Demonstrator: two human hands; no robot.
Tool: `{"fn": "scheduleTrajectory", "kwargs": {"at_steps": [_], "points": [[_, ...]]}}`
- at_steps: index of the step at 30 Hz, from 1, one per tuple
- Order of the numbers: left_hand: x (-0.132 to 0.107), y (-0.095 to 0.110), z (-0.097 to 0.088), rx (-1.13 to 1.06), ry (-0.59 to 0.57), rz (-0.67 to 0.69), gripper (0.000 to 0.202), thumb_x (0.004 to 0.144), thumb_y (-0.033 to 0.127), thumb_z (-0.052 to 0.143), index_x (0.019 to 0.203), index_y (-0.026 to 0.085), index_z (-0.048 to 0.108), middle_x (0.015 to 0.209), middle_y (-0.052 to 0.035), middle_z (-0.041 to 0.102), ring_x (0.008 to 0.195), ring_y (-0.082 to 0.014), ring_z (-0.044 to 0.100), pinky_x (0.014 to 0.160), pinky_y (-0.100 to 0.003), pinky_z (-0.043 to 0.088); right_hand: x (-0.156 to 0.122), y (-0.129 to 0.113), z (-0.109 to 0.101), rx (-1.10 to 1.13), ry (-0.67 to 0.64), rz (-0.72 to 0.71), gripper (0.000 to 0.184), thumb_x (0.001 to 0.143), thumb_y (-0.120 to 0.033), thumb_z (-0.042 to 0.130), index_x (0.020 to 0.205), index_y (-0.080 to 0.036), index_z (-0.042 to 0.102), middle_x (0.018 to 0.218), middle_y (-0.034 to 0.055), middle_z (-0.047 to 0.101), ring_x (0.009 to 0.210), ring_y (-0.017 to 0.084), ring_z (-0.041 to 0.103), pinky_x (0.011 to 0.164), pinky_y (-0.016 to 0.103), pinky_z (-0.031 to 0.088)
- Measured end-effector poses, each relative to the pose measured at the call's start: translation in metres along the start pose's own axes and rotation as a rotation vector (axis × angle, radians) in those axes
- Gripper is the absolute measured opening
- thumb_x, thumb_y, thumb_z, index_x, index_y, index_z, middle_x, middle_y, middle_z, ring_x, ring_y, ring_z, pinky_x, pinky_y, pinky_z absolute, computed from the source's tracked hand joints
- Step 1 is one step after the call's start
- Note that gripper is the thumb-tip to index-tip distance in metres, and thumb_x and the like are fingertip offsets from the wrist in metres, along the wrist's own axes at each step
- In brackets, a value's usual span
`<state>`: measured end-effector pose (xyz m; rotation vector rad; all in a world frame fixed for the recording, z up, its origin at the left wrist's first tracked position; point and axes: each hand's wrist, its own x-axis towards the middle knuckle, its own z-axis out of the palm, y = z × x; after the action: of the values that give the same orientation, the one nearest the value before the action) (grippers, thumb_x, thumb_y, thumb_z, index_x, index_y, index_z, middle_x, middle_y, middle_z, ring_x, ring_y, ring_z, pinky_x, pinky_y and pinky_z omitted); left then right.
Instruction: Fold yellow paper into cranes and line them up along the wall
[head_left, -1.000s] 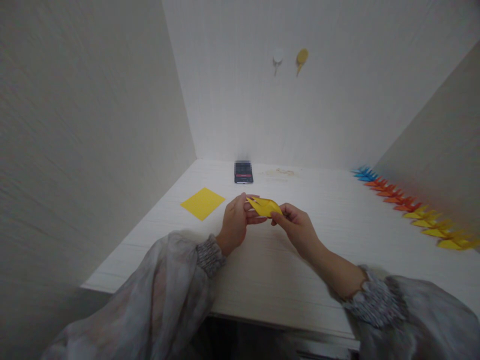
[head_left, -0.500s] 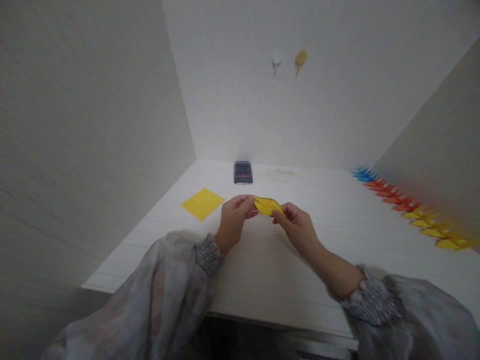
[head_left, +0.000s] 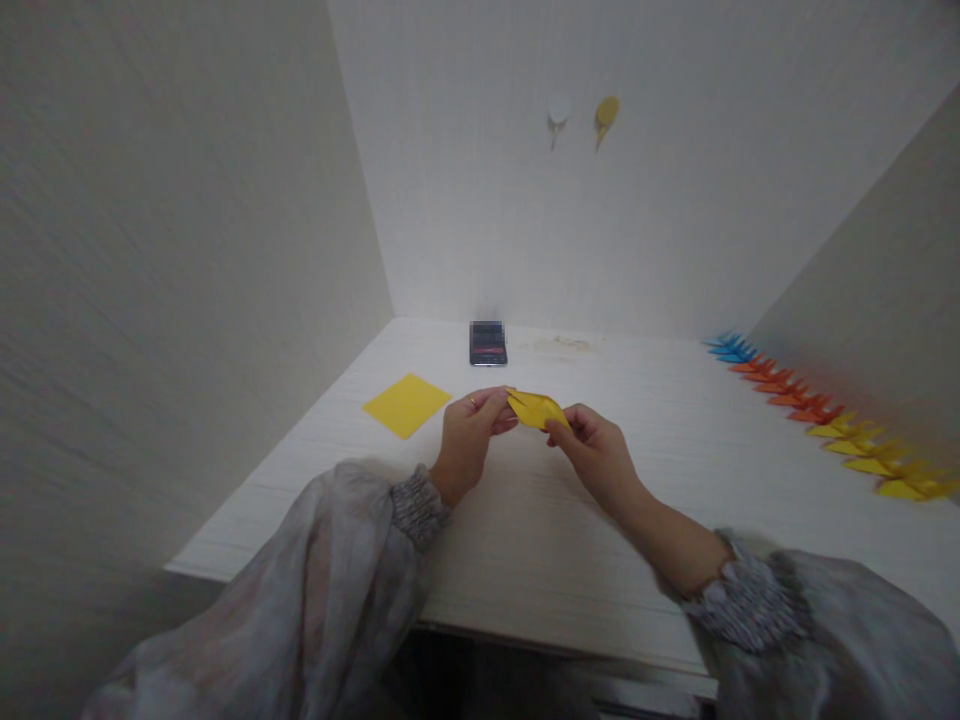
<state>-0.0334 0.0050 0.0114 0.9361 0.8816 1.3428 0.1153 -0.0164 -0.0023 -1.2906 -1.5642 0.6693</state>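
Head view of two hands at work above a pale desk [head_left: 525, 560]. A folded piece of yellow paper [head_left: 535, 409] is held in the air between them, over the middle of the desk. The left hand [head_left: 470, 432] pinches its left end between thumb and fingers; the right hand [head_left: 598, 452] pinches its right end likewise. Just beyond the left hand, to its left, a square yellow sheet [head_left: 406, 406] lies flat, one corner toward the viewer. Farther back, near the rear wall [head_left: 465, 200], is a dark phone [head_left: 488, 350]. Along the right side runs a row of folded paper figures: blue ones [head_left: 732, 349] farthest, then orange-red [head_left: 787, 391], then yellow [head_left: 870, 452] nearest.
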Motion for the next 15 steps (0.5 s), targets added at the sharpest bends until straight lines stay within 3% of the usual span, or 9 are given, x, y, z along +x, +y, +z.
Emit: {"fn": "scheduleTrajectory", "kwargs": {"at_steps": [15], "points": [[0.0011, -0.0014, -0.0013, -0.011, 0.009, 0.021, 0.024, 0.069, 0.034, 0.06, 0.079, 0.012, 0.064, 0.075, -0.0067, 0.068, 0.066, -0.0136, 0.064, 0.067, -0.027, 0.051, -0.0013, -0.0023, 0.0011, 0.003, -0.018, 0.008, 0.019, 0.076, -0.035, 0.051, 0.066, -0.018, 0.054, 0.062, 0.0014, 0.06, 0.058, 0.014, 0.052, 0.055, 0.026, 0.037]]}}
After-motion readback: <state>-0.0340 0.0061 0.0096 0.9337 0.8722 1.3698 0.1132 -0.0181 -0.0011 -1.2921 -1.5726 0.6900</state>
